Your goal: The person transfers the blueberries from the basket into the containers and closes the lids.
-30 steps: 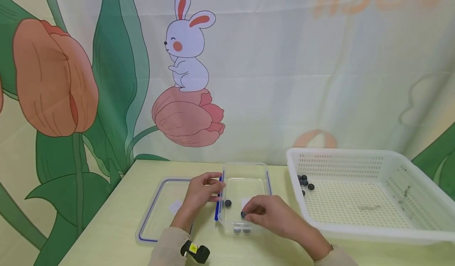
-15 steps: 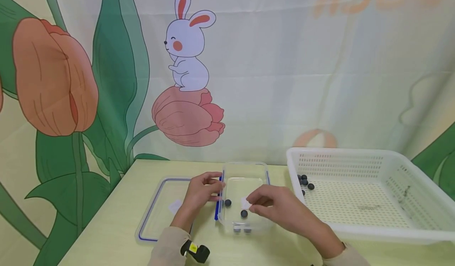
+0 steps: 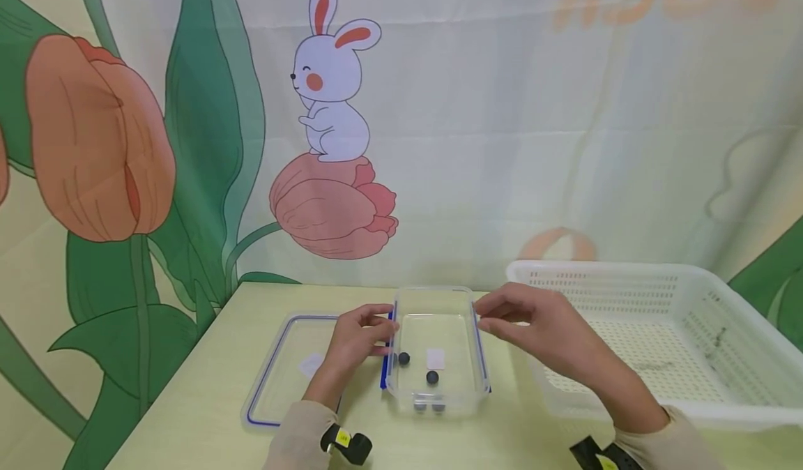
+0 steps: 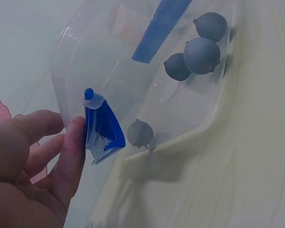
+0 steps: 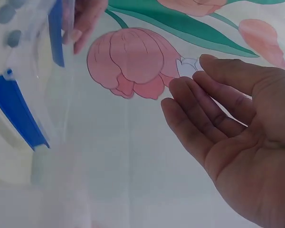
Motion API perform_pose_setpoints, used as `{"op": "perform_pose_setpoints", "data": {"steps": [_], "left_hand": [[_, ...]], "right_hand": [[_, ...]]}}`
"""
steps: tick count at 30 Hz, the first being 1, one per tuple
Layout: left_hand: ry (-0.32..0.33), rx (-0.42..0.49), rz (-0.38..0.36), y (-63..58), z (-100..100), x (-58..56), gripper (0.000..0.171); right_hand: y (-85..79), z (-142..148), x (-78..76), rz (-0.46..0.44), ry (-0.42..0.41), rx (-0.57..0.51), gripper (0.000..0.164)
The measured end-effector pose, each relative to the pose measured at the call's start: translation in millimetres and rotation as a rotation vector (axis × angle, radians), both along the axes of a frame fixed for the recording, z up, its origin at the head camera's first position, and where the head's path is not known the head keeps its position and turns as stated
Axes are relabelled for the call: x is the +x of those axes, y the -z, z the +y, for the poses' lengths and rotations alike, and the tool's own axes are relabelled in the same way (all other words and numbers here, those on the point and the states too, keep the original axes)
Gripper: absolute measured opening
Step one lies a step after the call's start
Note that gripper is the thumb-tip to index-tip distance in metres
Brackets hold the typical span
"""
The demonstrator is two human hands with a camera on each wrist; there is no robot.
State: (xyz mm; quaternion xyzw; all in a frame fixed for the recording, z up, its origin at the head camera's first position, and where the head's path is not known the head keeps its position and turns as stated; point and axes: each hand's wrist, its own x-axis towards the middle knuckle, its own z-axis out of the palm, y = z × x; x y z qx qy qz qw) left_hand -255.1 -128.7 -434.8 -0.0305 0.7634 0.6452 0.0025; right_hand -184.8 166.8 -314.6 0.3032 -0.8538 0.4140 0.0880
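A clear plastic food container (image 3: 433, 334) with blue side latches stands lidless on the table. Inside its near part lie several dark blueberries (image 3: 432, 377), seen larger through the wall in the left wrist view, each blueberry (image 4: 202, 55) with a small nub. My left hand (image 3: 357, 337) holds the container's left side, its fingertips at the rim beside the blue latch (image 4: 102, 128). My right hand (image 3: 542, 323) hovers between the container's right edge and the white basket, fingers loosely bent. In the right wrist view this hand (image 5: 237, 128) has nothing between its fingers.
The container's lid (image 3: 276, 379), with a blue seal, lies flat to the left, partly behind my left forearm. A white perforated basket (image 3: 640, 411) stands at the right; my right hand and forearm cover its left part. A printed curtain (image 3: 452, 142) hangs behind the table.
My right hand has let go of a blueberry in the container, then lifted away and moved right toward the basket. My left hand has stayed at the container's side.
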Motion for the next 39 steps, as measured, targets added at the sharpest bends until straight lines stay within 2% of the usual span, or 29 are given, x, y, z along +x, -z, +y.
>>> {"op": "perform_pose_setpoints", "data": {"steps": [8, 18, 27, 34, 39], "left_hand": [[-0.003, -0.001, -0.001, -1.8, 0.5, 1.1, 0.040], [-0.006, -0.006, -0.003, 0.7, 0.4, -1.4, 0.040], [0.005, 0.002, 0.015, 0.8, -0.2, -1.5, 0.038], [0.004, -0.002, 0.011, -0.5, -0.3, -0.3, 0.038], [0.008, -0.005, 0.010, -0.7, -0.7, -0.3, 0.038]], "right_hand": [[-24.2, 27.4, -13.9, -0.058, 0.087, 0.078, 0.016], [-28.4, 67.3, -47.3, -0.128, 0.093, 0.089, 0.024], [-14.1, 92.9, -77.0, -0.187, 0.141, 0.103, 0.030], [8.4, 115.1, -99.3, -0.269, 0.169, 0.146, 0.036], [26.9, 126.8, -113.7, -0.342, 0.141, 0.156, 0.033]]}}
